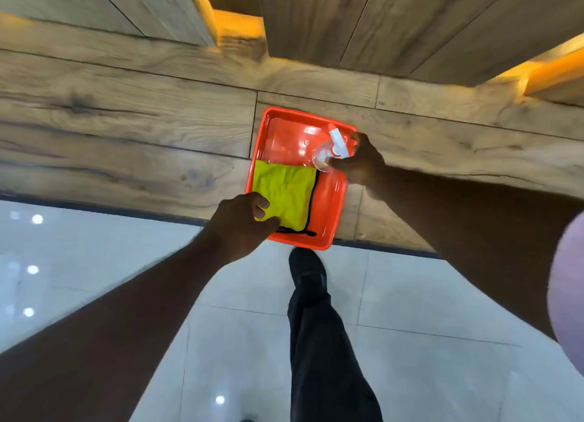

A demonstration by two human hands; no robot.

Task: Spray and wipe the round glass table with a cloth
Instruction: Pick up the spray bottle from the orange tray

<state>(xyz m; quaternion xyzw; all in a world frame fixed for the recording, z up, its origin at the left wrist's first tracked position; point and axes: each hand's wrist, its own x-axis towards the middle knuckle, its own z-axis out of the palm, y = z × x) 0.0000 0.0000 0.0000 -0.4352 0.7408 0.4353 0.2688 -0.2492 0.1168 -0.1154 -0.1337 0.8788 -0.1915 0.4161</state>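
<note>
An orange plastic tray lies on a wooden ledge. In its near left part lies a folded yellow-green cloth with a black edge. My left hand pinches the cloth's near left corner. A clear spray bottle with a white nozzle stands in the tray's right part, and my right hand is closed around it. No round glass table is in view.
The wooden ledge runs across the view, with wood panels and warm yellow lighting behind it. Glossy pale floor tiles lie below. My leg in dark trousers and a black shoe stands just under the tray's near edge.
</note>
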